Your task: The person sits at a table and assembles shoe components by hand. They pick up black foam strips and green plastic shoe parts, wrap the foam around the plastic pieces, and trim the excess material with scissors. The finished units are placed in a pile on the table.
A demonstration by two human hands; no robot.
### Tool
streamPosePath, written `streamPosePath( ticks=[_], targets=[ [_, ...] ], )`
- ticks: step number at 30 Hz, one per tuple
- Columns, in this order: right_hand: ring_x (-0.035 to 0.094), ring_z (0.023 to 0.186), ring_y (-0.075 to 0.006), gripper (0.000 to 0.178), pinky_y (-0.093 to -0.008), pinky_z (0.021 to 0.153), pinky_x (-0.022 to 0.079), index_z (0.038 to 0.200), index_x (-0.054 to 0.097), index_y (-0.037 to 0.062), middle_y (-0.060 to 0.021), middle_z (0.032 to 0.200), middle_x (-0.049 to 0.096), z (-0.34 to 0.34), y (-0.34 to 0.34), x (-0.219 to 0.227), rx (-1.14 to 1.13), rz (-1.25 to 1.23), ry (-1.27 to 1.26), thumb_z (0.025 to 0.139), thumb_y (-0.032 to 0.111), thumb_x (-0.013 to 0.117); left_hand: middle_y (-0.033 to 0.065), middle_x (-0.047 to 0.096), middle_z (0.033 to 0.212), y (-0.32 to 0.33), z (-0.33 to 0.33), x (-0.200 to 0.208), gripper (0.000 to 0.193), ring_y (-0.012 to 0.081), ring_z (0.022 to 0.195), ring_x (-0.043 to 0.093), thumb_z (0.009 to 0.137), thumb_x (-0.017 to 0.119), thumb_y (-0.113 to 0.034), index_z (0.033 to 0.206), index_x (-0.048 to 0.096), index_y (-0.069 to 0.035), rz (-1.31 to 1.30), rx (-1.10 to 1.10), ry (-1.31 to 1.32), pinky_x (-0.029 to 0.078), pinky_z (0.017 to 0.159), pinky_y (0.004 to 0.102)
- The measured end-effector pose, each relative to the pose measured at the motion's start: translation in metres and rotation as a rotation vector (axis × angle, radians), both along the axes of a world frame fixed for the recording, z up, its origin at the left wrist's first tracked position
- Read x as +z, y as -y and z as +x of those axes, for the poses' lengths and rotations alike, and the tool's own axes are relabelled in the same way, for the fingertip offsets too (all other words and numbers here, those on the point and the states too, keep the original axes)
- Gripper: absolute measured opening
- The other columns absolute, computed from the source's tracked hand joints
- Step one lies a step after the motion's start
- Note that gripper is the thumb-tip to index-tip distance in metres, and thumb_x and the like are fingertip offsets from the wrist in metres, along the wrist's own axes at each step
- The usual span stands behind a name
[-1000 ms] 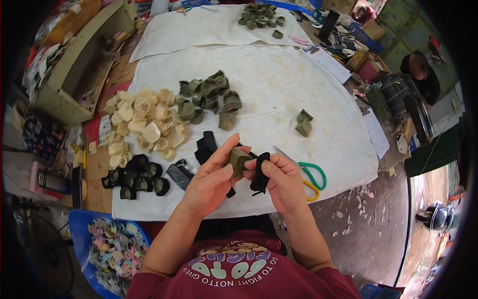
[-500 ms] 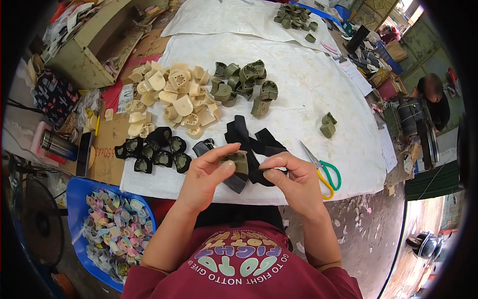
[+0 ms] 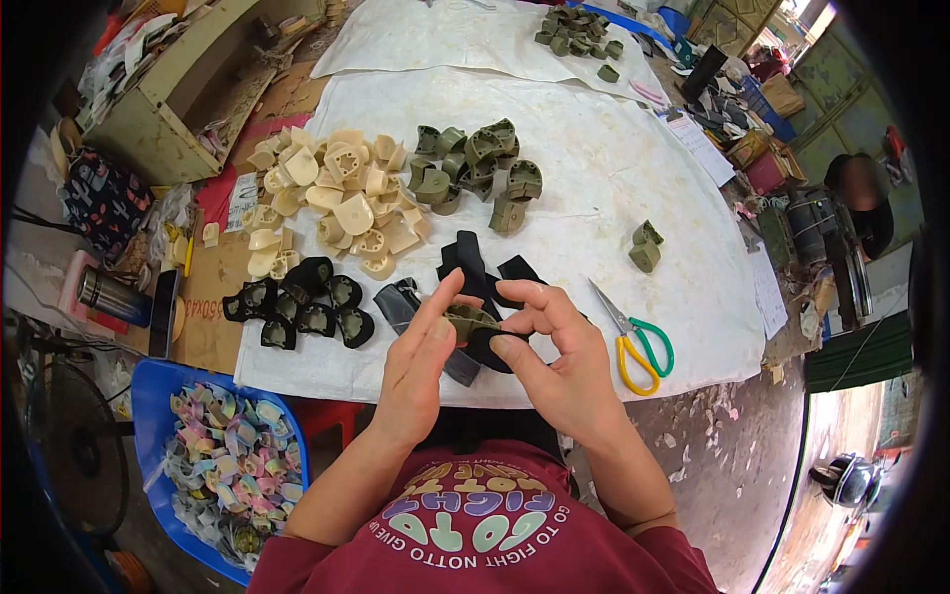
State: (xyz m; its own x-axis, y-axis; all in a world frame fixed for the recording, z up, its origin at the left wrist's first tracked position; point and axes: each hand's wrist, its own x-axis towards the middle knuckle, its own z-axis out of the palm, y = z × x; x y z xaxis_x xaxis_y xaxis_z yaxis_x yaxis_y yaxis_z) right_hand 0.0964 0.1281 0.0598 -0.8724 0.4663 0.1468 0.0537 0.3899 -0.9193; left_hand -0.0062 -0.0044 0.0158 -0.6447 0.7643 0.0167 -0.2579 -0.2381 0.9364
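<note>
An olive-green shoe heel [image 3: 469,319] is held between my two hands above the front edge of the table. My left hand [image 3: 411,371] steadies it from the left, its fingers closed against the heel. My right hand [image 3: 564,361] pinches a black fabric piece [image 3: 493,348] against the heel's right and near side. Just beyond my hands lie more black fabric strips [image 3: 465,259], partly hidden by my fingers. Left of them rests a dark, shiny strip [image 3: 398,303]. Several black-covered heels [image 3: 315,319] sit in a group to the left.
Beige heels [image 3: 351,213] are piled beyond the black ones, with olive heels [image 3: 490,158] beside them. Scissors [image 3: 638,346] with green and yellow handles lie right of my hand. A blue tub [image 3: 148,396] of colourful pieces stands at lower left. A person [image 3: 859,203] is at the far right.
My right hand has moved left, bringing the black fabric against the heel. The heel has tilted, and my left fingers now extend along its side.
</note>
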Motion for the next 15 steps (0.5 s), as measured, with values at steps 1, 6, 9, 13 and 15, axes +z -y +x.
streamPosePath(
  ticks=[1, 6, 9, 13, 15],
  targets=[
    [0.062, 0.074, -0.0148, 0.04, -0.0278, 0.063, 0.047, 0.121, 0.052, 0.0044, -0.0067, 0.081, 0.067, 0.0, 0.0, 0.001, 0.001, -0.015, 0.004, 0.083, 0.005, 0.064, 0.0102, 0.049, 0.126, 0.0, 0.001, 0.001, 0.055, 0.0137, 0.108, 0.05, 0.095, 0.045, -0.012, 0.147, 0.03, -0.002, -0.006, -0.01, -0.006, 0.039, 0.095, 0.0284],
    [0.062, 0.074, -0.0124, 0.038, -0.0263, 0.061, 0.047, 0.121, 0.052, 0.0036, -0.0073, 0.081, 0.067, 0.002, -0.002, -0.001, -0.004, -0.061, -0.003, 0.084, 0.003, 0.062, 0.0098, 0.044, 0.127, -0.001, 0.005, 0.009, 0.072, 0.0146, 0.112, 0.046, 0.08, 0.05, 0.005, 0.148, 0.026, -0.002, -0.027, -0.049, -0.02, 0.037, 0.098, 0.0283],
    [0.062, 0.075, -0.012, 0.038, -0.0259, 0.062, 0.047, 0.12, 0.052, 0.0036, -0.0075, 0.081, 0.067, 0.0, -0.002, -0.002, -0.012, -0.088, -0.009, 0.084, 0.003, 0.062, 0.0109, 0.042, 0.127, -0.003, 0.007, 0.008, 0.075, 0.0159, 0.114, 0.046, 0.079, 0.052, 0.006, 0.148, 0.025, -0.002, -0.022, -0.02, -0.152, 0.037, 0.099, 0.029],
    [0.062, 0.075, -0.012, 0.037, -0.026, 0.063, 0.047, 0.12, 0.052, 0.0037, -0.0074, 0.081, 0.067, 0.0, -0.004, -0.007, -0.011, -0.08, -0.026, 0.084, 0.003, 0.062, 0.0126, 0.042, 0.127, -0.003, 0.008, 0.007, 0.075, 0.0174, 0.115, 0.046, 0.078, 0.052, 0.007, 0.148, 0.024, -0.002, -0.049, 0.006, -0.238, 0.038, 0.099, 0.0301],
    [0.062, 0.075, -0.0121, 0.037, -0.0264, 0.065, 0.047, 0.12, 0.052, 0.0037, -0.0073, 0.081, 0.067, 0.0, -0.001, -0.002, -0.021, -0.102, 0.004, 0.084, 0.003, 0.062, 0.0131, 0.043, 0.126, -0.002, 0.009, 0.008, 0.075, 0.0179, 0.114, 0.047, 0.079, 0.053, 0.006, 0.148, 0.025, -0.002, -0.055, 0.018, -0.264, 0.039, 0.098, 0.0306]
  ],
)
